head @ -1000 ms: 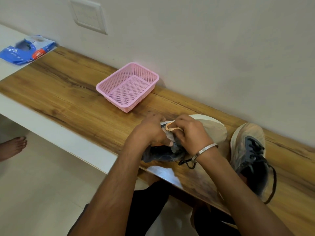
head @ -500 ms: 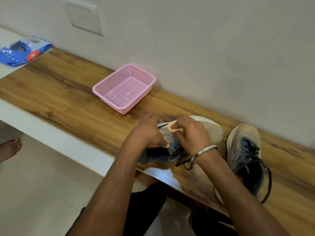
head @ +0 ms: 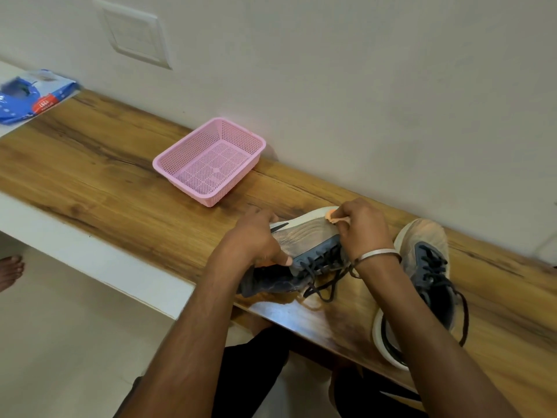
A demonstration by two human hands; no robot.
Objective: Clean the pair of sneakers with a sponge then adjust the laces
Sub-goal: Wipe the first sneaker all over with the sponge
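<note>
On the wooden bench [head: 105,176], the left hand [head: 256,239] grips a sneaker [head: 304,245] lying on its side, the right hand [head: 366,227] pinches an orange sponge [head: 333,215] against its toe, and the other sneaker [head: 422,267] stands just beside.

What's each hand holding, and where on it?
Left hand grips the tilted sneaker at mid-upper, near the laces. Right hand pinches the orange sponge against its toe end.
</note>
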